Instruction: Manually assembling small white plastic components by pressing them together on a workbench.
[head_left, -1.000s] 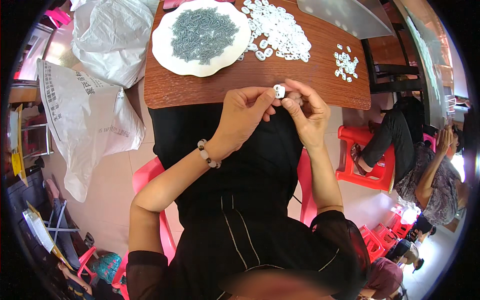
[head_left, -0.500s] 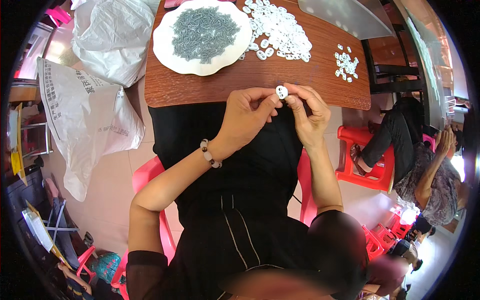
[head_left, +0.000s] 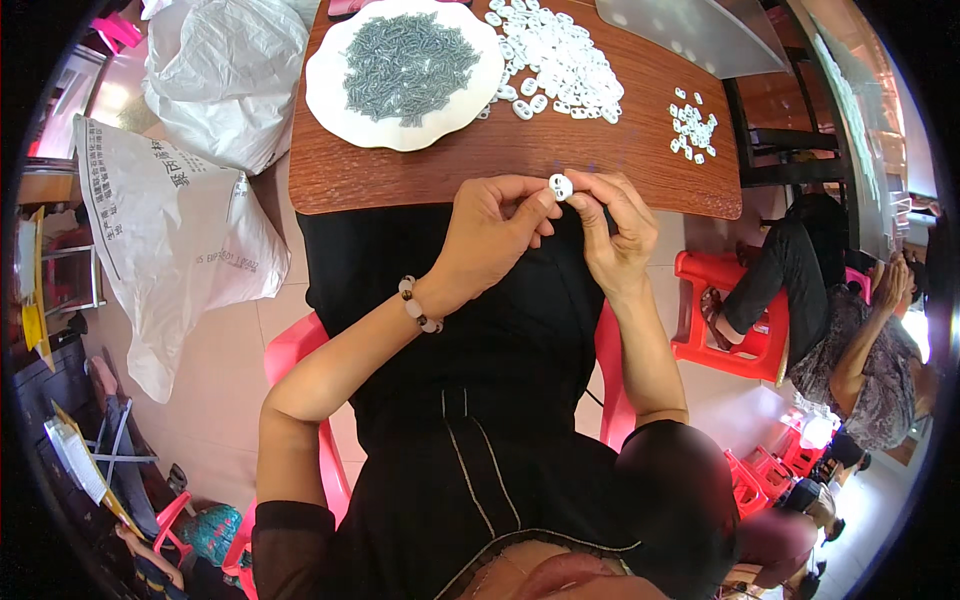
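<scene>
**Small white piece [head_left: 561, 188] pinched at upper centre**

We see the left hand [head_left: 478, 240] and the right hand [head_left: 622, 238], each with thumb and finger closed on this piece. It lies between them, touching both, so neither is nearer; its long axis seems to run up and down the frame. Beyond, the worktop [head_left: 450, 182] carries a plate [head_left: 327, 110] of grey rods [head_left: 412, 70] and loose white pieces [head_left: 565, 65]. At left, a white sack [head_left: 180, 245] bears dark printing; on the held piece we can read none.
</scene>
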